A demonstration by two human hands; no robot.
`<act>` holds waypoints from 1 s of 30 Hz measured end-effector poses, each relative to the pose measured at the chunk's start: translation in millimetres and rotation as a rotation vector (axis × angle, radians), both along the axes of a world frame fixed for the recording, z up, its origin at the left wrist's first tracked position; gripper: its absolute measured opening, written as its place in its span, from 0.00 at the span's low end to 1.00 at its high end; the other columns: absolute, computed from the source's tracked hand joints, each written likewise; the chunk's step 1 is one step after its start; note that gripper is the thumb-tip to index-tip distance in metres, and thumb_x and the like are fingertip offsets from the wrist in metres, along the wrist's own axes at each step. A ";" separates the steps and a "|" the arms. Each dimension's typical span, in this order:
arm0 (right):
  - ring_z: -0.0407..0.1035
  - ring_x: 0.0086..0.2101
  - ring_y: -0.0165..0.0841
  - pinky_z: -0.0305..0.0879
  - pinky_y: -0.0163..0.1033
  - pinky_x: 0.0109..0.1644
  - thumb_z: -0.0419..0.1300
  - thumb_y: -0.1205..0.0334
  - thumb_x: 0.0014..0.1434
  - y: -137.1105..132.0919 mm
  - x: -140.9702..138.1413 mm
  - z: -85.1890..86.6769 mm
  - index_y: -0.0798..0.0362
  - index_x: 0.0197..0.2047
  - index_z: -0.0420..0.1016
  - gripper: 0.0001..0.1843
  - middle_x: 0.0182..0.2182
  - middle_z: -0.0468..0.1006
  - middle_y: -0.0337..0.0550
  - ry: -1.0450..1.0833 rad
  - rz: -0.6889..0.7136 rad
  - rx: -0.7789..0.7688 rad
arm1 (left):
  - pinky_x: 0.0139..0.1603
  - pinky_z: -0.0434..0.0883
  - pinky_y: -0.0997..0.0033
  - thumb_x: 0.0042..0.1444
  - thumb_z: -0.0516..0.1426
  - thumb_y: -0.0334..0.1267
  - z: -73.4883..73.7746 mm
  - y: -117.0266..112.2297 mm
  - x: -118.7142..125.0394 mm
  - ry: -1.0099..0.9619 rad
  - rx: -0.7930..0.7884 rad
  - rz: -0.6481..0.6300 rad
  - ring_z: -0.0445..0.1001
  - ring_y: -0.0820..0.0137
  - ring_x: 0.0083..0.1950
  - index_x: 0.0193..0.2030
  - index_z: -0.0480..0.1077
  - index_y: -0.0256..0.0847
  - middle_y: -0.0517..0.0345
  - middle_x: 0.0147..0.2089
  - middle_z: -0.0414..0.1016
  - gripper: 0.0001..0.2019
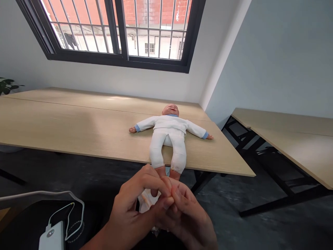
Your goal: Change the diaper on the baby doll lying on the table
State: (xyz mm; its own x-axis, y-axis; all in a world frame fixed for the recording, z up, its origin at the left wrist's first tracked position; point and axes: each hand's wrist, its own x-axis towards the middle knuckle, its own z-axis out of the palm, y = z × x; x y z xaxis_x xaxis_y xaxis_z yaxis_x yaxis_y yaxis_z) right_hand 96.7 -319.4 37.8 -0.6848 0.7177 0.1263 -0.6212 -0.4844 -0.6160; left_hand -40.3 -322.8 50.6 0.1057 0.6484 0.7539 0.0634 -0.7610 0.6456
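A baby doll (169, 128) in a white long-sleeved suit with blue cuffs lies on its back on a light wood table (78, 128), arms spread. Its legs reach over the table's front edge, and its bare feet (169, 172) hang just beyond it. Below the feet, my left hand (137, 205) and my right hand (187, 215) meet with fingertips pinched together. Crumpled white fabric (146, 202) shows between them, partly hidden by my fingers. Both hands seem to hold it, but its exact kind cannot be told.
A white power bank (51, 236) with a white cable lies on a dark surface at lower left. A second wood table (286, 133) on black metal legs stands at right. A barred window (117, 29) and a leafy plant (7, 85) are behind the table.
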 end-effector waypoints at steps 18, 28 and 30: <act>0.46 0.22 0.20 0.44 0.26 0.26 0.62 0.53 0.65 -1.0 0.7 0.0 0.55 0.29 0.57 0.22 0.21 0.54 0.33 0.012 -0.028 0.115 | 0.32 0.74 0.73 0.56 0.64 0.23 2.9 -5.2 1.9 -0.042 0.152 0.069 0.71 0.75 0.32 0.40 0.76 0.37 0.59 0.31 0.73 0.08; 0.49 0.22 0.20 0.46 0.26 0.26 0.64 0.50 0.63 -1.9 -0.1 1.3 0.55 0.28 0.57 0.23 0.22 0.59 0.34 -0.029 -0.051 0.120 | 0.34 0.75 0.71 0.57 0.63 0.25 6.2 -6.0 1.0 0.019 0.199 0.110 0.71 0.74 0.33 0.39 0.76 0.38 0.59 0.30 0.73 0.06; 0.48 0.22 0.20 0.47 0.25 0.26 0.63 0.51 0.64 -0.9 -0.3 -1.6 0.55 0.29 0.57 0.22 0.22 0.58 0.33 0.009 -0.022 0.106 | 0.32 0.74 0.72 0.56 0.63 0.25 5.6 -7.7 1.9 0.008 0.202 0.148 0.70 0.75 0.32 0.38 0.76 0.38 0.60 0.29 0.71 0.05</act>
